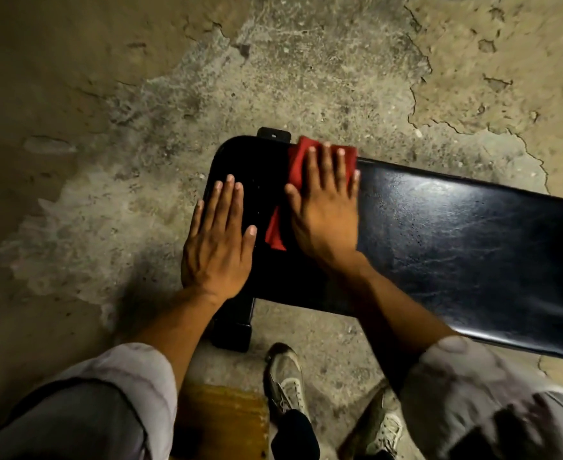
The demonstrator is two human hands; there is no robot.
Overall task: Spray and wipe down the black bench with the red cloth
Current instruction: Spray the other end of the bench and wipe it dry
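Step in hand: wiping, judged from the flat press on the cloth; no spray bottle in view.
Black bench [439,234]: padded top running from centre out past the right edge, glossy and streaked to the right, duller at the rounded left end.
Red cloth [301,161]: spread on the bench top near its left end, reaching the far edge; a corner pokes out near the right thumb, another fold trails toward the near side.
Right hand [323,207]: palm down on the cloth, fingers straight and spread, pressing rather than gripping.
Left hand [218,240]: flat on bare padding at the very end of the bench, fingers extended and together, holding nothing, just beside the cloth's trailing fold.
Bench leg [237,323]: black foot on the cracked concrete floor [140,127], under the left hand.
Shoes [286,383]: planted close to the near edge.
Risk, cloth: flat press without a pinch could let it bunch or slide off the far edge.
Risk, coverage: left end may stay unwiped while covered by the bracing hand.
Risk, bench: weight leaning on the end could rock or shift it on the uneven floor.
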